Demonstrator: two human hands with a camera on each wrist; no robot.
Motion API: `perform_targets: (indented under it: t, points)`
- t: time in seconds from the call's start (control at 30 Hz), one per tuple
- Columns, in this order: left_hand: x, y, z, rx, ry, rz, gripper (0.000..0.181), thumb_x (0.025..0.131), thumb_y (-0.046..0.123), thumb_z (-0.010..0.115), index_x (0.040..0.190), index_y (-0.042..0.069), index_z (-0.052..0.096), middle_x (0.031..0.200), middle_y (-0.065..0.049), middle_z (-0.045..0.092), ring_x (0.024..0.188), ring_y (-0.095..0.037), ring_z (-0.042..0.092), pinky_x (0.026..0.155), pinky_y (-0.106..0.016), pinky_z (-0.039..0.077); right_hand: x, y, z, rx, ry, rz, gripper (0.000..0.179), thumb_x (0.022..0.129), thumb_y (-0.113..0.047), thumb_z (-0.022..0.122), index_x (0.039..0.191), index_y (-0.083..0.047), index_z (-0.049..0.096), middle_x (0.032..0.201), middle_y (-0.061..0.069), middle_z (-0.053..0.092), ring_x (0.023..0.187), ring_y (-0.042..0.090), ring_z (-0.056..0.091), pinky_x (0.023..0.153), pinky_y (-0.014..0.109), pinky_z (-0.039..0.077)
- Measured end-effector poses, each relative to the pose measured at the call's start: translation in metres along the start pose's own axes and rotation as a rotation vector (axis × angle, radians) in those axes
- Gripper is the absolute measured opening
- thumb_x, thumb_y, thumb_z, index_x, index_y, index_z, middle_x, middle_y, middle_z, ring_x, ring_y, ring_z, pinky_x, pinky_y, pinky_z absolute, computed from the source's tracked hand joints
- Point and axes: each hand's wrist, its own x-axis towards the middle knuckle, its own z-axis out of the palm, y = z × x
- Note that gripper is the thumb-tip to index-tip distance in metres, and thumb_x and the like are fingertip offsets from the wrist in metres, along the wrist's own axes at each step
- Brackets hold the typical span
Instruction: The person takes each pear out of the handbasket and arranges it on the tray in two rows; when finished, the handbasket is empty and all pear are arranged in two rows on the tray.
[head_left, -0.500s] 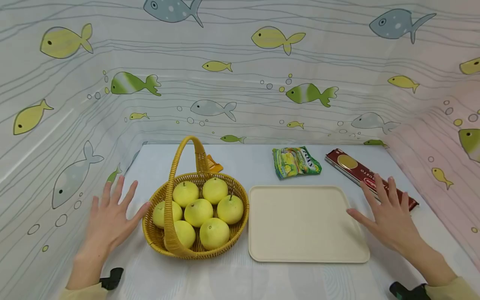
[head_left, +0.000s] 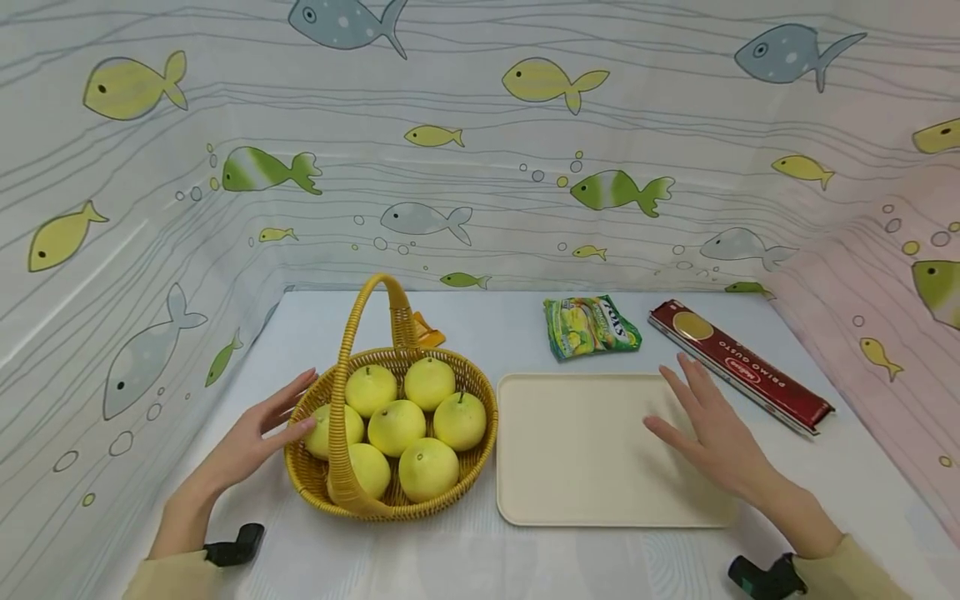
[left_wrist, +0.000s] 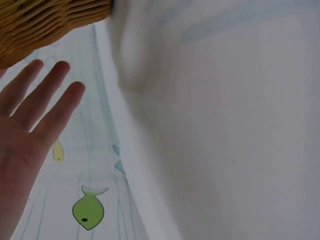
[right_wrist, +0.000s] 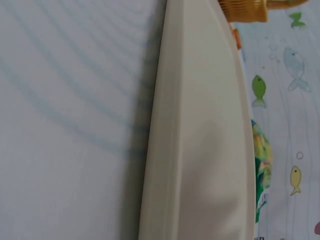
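Currently, left hand (head_left: 251, 442): beside the left rim of the wicker basket (head_left: 302, 479), fingers straight and a little apart, thumb held away from them and reaching over the rim by the leftmost fruit (head_left: 319, 440). Grip spread. Cannot tell whether skin meets wicker or fruit.
Right hand (head_left: 711, 435): over the right part of the cream tray (head_left: 592, 450), fingers extended, thumb well out to the side. Grip spread; a soft shadow falls on the tray below.
Basket: on the left half of the tabletop (head_left: 487, 329), upright, nearer the left edge than the right; tall arched handle (head_left: 340, 425) raised.
Fruit load: seven round, yellow-green, all inside the basket, bunched together.
Tray: flat on the tabletop, just right of the basket, rounded corners, low rim.
Green packet (head_left: 592, 327): near the tabletop's far edge, behind the tray; lettering upside down.
Red packet (head_left: 742, 367): long, lying slantwise from the far edge toward the right edge, "PRIMO GUSTO" on its face.
Orange packet (head_left: 427, 333): near the far edge behind the basket, partly hidden by it.
Sleeves and wrists: beige cuffs (head_left: 176, 577), a black device (head_left: 236, 546) at each wrist.
Backdrop: white sheet (head_left: 465, 83) with printed fish and wavy lines, rising behind the far edge and along both sides.
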Motion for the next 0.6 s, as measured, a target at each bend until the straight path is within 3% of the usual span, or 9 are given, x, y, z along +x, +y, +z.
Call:
perform_targets:
  t: [0.1, 0.2, 0.3, 0.4, 0.6]
  points:
    - [0.002, -0.009, -0.003, -0.141, -0.068, 0.054, 0.067, 0.102, 0.014, 0.053, 0.160, 0.027, 0.023, 0.165, -0.008, 0.027, 0.145, -0.014, 0.038, 0.099, -0.011, 0.036, 0.005, -0.011, 0.004, 0.053, -0.026, 0.024, 0.082, 0.096, -0.048, 0.062, 0.161, -0.019, 0.020, 0.169, 0.012, 0.008, 0.152, 0.044, 0.012, 0.102, 0.078, 0.023]
    - [0.003, -0.020, -0.005, -0.305, -0.166, 0.131, 0.068, 0.099, 0.003, 0.047, 0.161, 0.016, 0.021, 0.167, -0.009, 0.020, 0.144, 0.005, 0.030, 0.103, -0.010, 0.032, 0.012, -0.022, 0.011, 0.086, -0.049, 0.033, 0.081, 0.096, -0.050, 0.060, 0.161, -0.021, 0.021, 0.169, 0.009, 0.009, 0.149, 0.047, 0.019, 0.102, 0.078, 0.023]
    - [0.003, -0.028, -0.005, -0.424, -0.268, 0.206, 0.073, 0.095, -0.005, 0.044, 0.161, 0.008, 0.015, 0.168, -0.013, 0.011, 0.150, 0.001, 0.021, 0.107, -0.011, 0.028, 0.018, -0.031, 0.018, 0.103, -0.056, 0.016, 0.080, 0.097, -0.050, 0.059, 0.161, -0.020, 0.023, 0.168, 0.011, 0.013, 0.147, 0.047, 0.025, 0.103, 0.077, 0.026]
    - [0.003, -0.032, -0.005, -0.469, -0.310, 0.237, 0.076, 0.094, -0.008, 0.043, 0.161, 0.006, 0.010, 0.169, -0.013, 0.005, 0.151, 0.000, 0.015, 0.109, -0.010, 0.025, 0.023, -0.041, 0.022, 0.144, -0.055, -0.017, 0.078, 0.097, -0.049, 0.060, 0.160, -0.020, 0.025, 0.167, 0.011, 0.018, 0.147, 0.044, 0.027, 0.106, 0.072, 0.028]
    - [0.004, -0.033, -0.005, -0.456, -0.289, 0.227, 0.079, 0.094, -0.008, 0.044, 0.161, 0.008, 0.008, 0.169, -0.010, 0.003, 0.150, 0.005, 0.014, 0.107, -0.008, 0.024, 0.037, -0.065, 0.028, 0.247, -0.058, -0.077, 0.074, 0.097, -0.047, 0.061, 0.158, -0.021, 0.029, 0.164, 0.007, 0.029, 0.149, 0.035, 0.030, 0.112, 0.062, 0.030]
